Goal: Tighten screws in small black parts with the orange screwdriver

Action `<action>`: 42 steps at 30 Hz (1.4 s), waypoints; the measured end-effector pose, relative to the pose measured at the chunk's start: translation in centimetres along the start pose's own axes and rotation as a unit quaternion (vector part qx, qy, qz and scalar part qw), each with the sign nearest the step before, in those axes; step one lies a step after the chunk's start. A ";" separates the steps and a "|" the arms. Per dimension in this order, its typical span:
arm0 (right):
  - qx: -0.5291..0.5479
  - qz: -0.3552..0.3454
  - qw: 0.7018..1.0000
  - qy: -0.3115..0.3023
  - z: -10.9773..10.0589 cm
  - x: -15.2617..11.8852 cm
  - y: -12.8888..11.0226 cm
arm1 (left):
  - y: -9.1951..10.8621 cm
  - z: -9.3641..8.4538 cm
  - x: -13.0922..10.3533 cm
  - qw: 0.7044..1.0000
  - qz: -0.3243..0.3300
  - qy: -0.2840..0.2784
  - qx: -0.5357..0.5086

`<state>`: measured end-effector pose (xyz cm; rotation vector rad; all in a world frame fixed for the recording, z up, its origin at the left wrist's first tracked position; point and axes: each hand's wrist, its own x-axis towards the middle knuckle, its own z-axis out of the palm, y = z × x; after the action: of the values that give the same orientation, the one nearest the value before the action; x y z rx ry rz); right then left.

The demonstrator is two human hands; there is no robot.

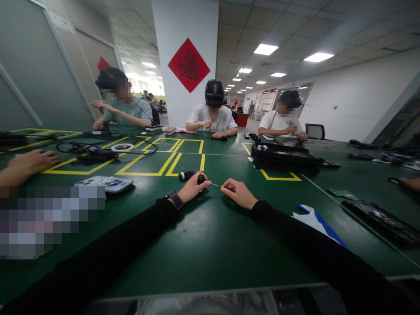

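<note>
My left hand, with a dark watch on its wrist, is closed around a small black part whose kind I cannot make out. My right hand grips a screwdriver by its orange and black handle. The thin metal shaft points left, and its tip reaches the fingers of my left hand. Whether the tip touches the black part is too small to tell. Just behind my left hand lies a black cylindrical thing with a pale end.
A long black case stands beyond my right hand. Blue-and-white packaging and an opened dark device lie at right. Left are a patterned flat case, black cables and a co-worker's hand. Several people sit across the green table.
</note>
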<state>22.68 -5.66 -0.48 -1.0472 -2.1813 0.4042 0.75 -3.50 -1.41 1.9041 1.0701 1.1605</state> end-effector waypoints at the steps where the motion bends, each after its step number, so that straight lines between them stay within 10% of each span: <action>1: -0.009 -0.001 1.000 -0.004 -0.1 0.0 -0.1 | 0.0 0.0 0.0 1.000 0.009 0.002 0.012; 23: 0.017 -0.067 0.996 0.054 -0.1 -0.1 -0.6 | -0.2 -0.1 -0.1 1.000 -0.003 0.022 -0.011; 42: 0.035 -0.030 0.998 -0.038 0.4 0.1 0.3 | 0.2 0.1 0.0 1.000 -0.013 0.016 -0.017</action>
<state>22.49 -5.37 -0.89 -0.9393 -2.2443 0.4959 0.87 -3.63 -1.28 1.8452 1.0822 1.1910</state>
